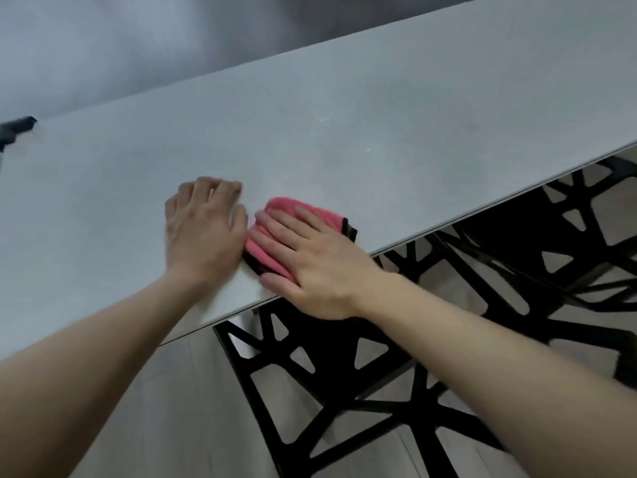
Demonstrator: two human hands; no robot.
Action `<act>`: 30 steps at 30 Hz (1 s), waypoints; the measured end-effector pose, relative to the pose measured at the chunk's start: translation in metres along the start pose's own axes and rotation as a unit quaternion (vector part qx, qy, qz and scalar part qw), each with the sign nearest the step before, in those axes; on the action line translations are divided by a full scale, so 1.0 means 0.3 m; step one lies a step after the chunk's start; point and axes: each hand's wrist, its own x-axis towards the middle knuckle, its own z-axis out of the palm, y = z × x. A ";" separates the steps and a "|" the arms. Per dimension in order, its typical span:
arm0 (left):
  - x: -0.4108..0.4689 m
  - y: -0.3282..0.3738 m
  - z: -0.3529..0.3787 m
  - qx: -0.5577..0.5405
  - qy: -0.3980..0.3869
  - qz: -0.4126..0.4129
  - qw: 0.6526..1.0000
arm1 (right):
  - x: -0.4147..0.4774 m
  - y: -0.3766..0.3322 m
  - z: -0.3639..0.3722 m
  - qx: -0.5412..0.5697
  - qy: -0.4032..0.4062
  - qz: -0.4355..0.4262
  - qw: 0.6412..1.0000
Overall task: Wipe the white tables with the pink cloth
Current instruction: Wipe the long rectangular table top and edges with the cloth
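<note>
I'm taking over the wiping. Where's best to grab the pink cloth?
Probably grip the far, bunched end of the pink cloth from above: it sticks out past the fingers of the right hand, which lies flat on the rest.

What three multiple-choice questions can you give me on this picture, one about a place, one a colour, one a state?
1. Where on the white table does the cloth lie? A: by its near edge. B: at its far edge. C: at its left end.
2. What colour is the cloth's edging? A: white. B: black. C: yellow.
3. How is the right hand on the cloth? A: clenched. B: lifted off. C: flat, fingers straight.
Answers: 1 A, the cloth sits just inside the near edge. 2 B, dark strips border the pink. 3 C, the fingers lie spread across it.
</note>
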 end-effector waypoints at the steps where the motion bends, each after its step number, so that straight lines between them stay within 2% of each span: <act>1: -0.001 0.001 0.003 -0.001 0.000 -0.001 1.000 | -0.016 0.066 -0.031 -0.010 0.006 -0.046 0.999; 2: -0.002 0.002 0.007 -0.004 -0.001 -0.003 1.000 | -0.025 0.178 -0.045 -0.015 0.023 -0.027 0.999; 3: 0.000 0.004 0.010 -0.006 0.000 -0.003 1.000 | -0.033 0.306 -0.063 -0.023 0.040 0.065 0.997; 4: -0.001 0.006 0.011 -0.006 0.001 -0.002 1.000 | -0.043 0.428 -0.092 -0.039 0.055 0.202 0.977; 5: -0.004 0.006 0.011 -0.005 0.004 -0.002 1.000 | -0.037 0.508 -0.110 -0.030 0.059 0.330 0.942; 6: -0.004 0.005 0.011 -0.002 0.008 -0.001 1.000 | -0.007 0.526 -0.104 -0.016 0.059 0.418 0.907; 7: -0.006 0.005 0.012 -0.001 0.010 0.000 1.000 | 0.039 0.472 -0.080 -0.014 0.058 0.449 0.892; 8: -0.008 0.008 0.014 -0.003 0.013 0.001 1.000 | 0.085 0.379 -0.044 -0.024 0.060 0.412 0.909; 9: -0.010 0.010 0.014 -0.004 0.015 0.003 1.000 | 0.112 0.269 -0.017 -0.016 0.056 0.316 0.947; 10: -0.011 0.010 0.012 -0.004 0.017 0.004 1.000 | 0.108 0.166 0.001 0.000 0.044 0.182 0.982; 11: -0.012 0.009 0.010 -0.003 0.018 0.007 1.000 | 0.086 0.109 0.016 0.006 0.032 0.056 0.998; 12: -0.013 0.009 0.010 -0.001 0.016 0.009 1.000 | 0.069 0.128 0.013 -0.001 0.017 -0.019 1.000; 13: -0.015 0.010 0.011 -0.001 0.014 0.009 1.000 | 0.070 0.206 -0.013 -0.012 0.013 -0.030 0.999; 14: -0.018 0.011 0.013 0.000 0.015 0.010 1.000 | 0.085 0.323 -0.041 -0.014 0.006 0.030 0.999; 15: -0.022 0.015 0.015 0.000 0.017 0.011 1.000 | 0.107 0.454 -0.074 -0.015 0.017 0.146 0.989; 16: -0.026 0.021 0.016 0.001 0.019 0.011 1.000 | 0.131 0.567 -0.108 -0.016 0.031 0.276 0.961; 17: -0.026 0.023 0.016 0.004 0.018 0.012 1.000 | 0.164 0.639 -0.117 -0.009 0.045 0.367 0.929; 18: -0.025 0.020 0.015 0.006 0.015 0.012 1.000 | 0.200 0.635 -0.114 -0.011 0.049 0.401 0.915; 19: -0.023 0.014 0.014 0.007 0.011 0.011 1.000 | 0.235 0.577 -0.096 -0.033 0.063 0.372 0.926; 20: -0.022 0.012 0.012 0.007 0.005 0.011 1.000 | 0.246 0.480 -0.072 -0.051 0.069 0.304 0.949; 22: -0.025 0.018 0.001 0.003 -0.006 0.004 1.000 | 0.181 0.265 -0.025 -0.035 0.030 0.112 0.993; 24: -0.026 0.019 -0.013 0.003 -0.001 0.006 1.000 | 0.086 0.198 -0.045 -0.023 -0.038 -0.057 0.997; 25: -0.020 0.018 -0.020 0.004 0.001 0.011 1.000 | 0.084 0.261 -0.071 -0.033 -0.040 -0.098 0.994; 26: 0.000 0.014 -0.024 0.003 0.002 0.014 1.000 | 0.103 0.362 -0.095 -0.044 -0.040 -0.075 0.995; 27: 0.033 0.010 -0.027 -0.005 0.005 0.012 1.000 | 0.138 0.490 -0.108 -0.055 -0.022 0.005 0.998; 28: 0.080 0.010 -0.027 -0.018 0.010 0.005 1.000 | 0.177 0.606 -0.133 -0.058 0.006 0.124 0.991; 30: 0.185 0.009 -0.015 -0.030 0.021 -0.014 0.999 | 0.259 0.721 -0.139 -0.017 0.051 0.326 0.944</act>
